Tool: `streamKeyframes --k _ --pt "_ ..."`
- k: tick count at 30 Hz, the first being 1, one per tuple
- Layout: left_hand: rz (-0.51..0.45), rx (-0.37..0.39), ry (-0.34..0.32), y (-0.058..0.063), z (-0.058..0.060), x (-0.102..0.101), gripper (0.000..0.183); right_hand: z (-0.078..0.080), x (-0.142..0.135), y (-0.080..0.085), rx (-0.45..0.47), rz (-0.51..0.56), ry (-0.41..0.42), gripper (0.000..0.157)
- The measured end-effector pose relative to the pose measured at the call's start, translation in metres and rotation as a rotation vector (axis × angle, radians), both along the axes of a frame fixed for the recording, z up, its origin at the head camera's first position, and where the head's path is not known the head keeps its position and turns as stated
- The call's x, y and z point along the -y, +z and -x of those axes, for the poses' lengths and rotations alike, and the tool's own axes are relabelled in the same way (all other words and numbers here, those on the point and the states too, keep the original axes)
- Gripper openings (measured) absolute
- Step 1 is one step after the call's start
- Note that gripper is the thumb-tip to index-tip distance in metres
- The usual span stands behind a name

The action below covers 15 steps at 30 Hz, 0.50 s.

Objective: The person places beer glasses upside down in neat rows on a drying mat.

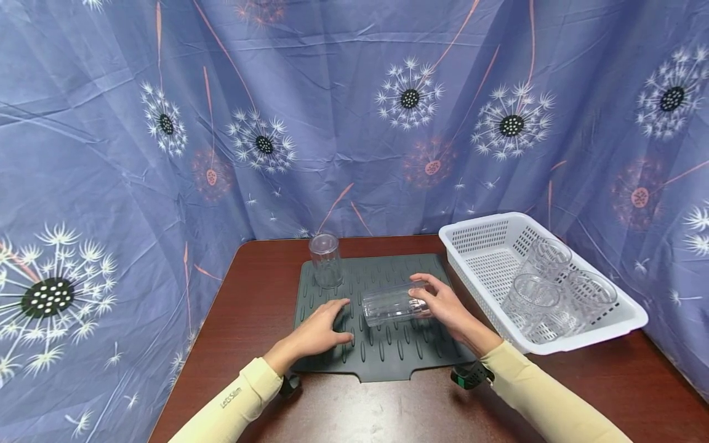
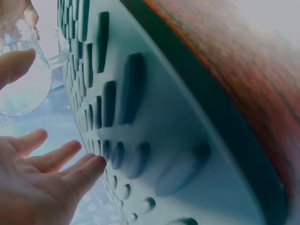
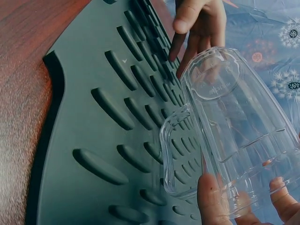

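Note:
A clear mug (image 1: 390,304) lies almost level in the air over the dark ribbed mat (image 1: 388,357). My right hand (image 1: 443,304) grips it near its right end, thumb and fingers round the wall. In the right wrist view the mug's base (image 3: 215,77) points towards my left hand (image 3: 201,23), and its handle (image 3: 168,154) hangs on the mat side. My left hand (image 1: 318,329) is spread just left of the mug, apart from it and holding nothing. Another clear glass vessel (image 1: 327,264) stands on end at the mat's back left corner.
To the right, a white perforated basket (image 1: 482,289) holds three clear glass vessels (image 1: 534,295) leaning together. The reddish-brown table (image 1: 244,295) shows around the mat. A blue curtain with dandelion prints (image 1: 332,123) hangs behind and at both sides.

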<state>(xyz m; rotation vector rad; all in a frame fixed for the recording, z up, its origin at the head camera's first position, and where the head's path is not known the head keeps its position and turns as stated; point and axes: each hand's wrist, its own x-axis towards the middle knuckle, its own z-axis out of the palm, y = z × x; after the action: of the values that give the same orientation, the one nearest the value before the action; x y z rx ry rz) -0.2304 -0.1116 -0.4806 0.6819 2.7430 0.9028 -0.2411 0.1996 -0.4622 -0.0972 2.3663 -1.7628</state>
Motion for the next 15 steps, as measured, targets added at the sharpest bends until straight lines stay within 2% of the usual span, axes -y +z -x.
streamKeyframes --k 4,12,15 --pt "-0.070 0.030 0.006 0.000 0.002 -0.005 0.084 -0.001 0.003 -0.002 0.006 0.005 0.003 0.051" --pt "-0.277 0.066 -0.004 0.005 0.002 -0.014 0.091 -0.002 0.009 -0.002 0.019 0.041 0.009 0.048" --pt "-0.318 0.088 0.000 0.006 0.002 -0.017 0.091 -0.003 0.011 0.000 0.027 0.051 0.012 0.049"
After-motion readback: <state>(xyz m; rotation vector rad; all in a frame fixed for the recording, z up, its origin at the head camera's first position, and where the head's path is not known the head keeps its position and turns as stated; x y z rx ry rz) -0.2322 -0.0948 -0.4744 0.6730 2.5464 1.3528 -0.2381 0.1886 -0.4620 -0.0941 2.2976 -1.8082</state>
